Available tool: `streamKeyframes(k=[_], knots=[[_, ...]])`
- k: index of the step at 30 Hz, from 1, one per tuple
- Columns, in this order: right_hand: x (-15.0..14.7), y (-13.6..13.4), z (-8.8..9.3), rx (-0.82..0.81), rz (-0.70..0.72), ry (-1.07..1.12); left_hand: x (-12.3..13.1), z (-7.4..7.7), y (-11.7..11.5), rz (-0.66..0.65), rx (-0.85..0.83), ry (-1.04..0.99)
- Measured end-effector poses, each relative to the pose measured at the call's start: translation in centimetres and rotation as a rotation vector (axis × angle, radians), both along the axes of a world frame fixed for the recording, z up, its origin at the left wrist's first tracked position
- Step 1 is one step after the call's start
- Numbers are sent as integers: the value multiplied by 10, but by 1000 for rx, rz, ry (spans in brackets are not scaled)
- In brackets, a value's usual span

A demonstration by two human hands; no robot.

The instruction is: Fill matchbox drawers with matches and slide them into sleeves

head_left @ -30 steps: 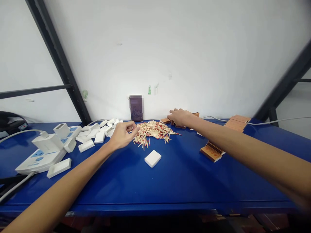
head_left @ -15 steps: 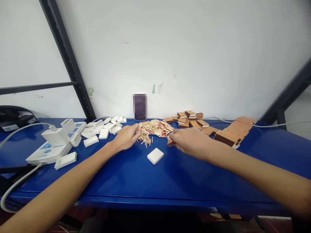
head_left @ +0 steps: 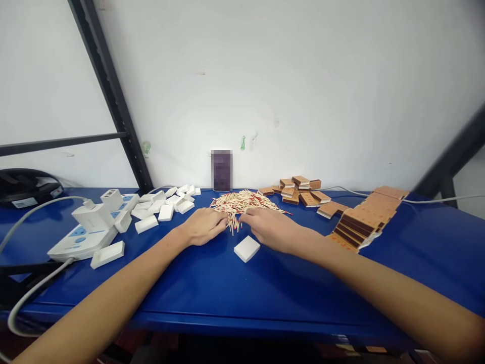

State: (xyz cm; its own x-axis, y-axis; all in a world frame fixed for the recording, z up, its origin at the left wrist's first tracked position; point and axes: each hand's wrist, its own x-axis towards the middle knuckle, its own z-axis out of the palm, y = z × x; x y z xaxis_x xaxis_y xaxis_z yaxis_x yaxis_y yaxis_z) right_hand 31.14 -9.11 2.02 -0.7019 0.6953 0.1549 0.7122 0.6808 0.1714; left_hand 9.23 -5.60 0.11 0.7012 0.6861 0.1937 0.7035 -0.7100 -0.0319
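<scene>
Matchsticks (head_left: 246, 203) with red heads lie in a loose heap on the blue desk (head_left: 265, 288), near its back edge and just in front of a small dark blurred card (head_left: 221, 170) leaning on the white wall. Both hands rest palm down at the near edge of the heap. The left hand (head_left: 204, 227) has its fingers loosely curled, tips among the nearest sticks; whether it pinches any of them cannot be told. The right hand (head_left: 271, 230) lies flatter, fingers bent and reaching toward the left hand, touching the heap's near edge, and what sits under it is hidden. Just in front of the two hands, near the right one, a single white inner tray (head_left: 247, 248) lies by itself. Left of the heap a scatter of more white trays (head_left: 166, 205) spreads toward a white power strip (head_left: 81, 237) with chargers plugged in. To the right, brown matchbox sleeves (head_left: 297, 188) are piled loosely, and farther right flat brown sleeves (head_left: 361, 217) form a slanted stack.
</scene>
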Motion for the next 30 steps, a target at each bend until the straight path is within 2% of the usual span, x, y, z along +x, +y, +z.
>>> streamKeyframes(k=[4, 7, 13, 22, 25, 30], knots=[[2, 25, -17, -7, 120, 97, 0, 4, -4, 66, 28, -37], [5, 30, -23, -35, 182, 120, 2, 4, -7, 141, 40, -67], [5, 24, -21, -120, 156, 134, 5, 4, -10, 220, 60, -26], [11, 26, -22, -201, 179, 187, 8, 8, -11, 313, -55, -108], [14, 26, -23, -209, 217, 208, 10, 4, -8, 281, -40, -201], [18, 25, -24, -230, 281, 232, 8, 0, -3, 98, -57, -374]])
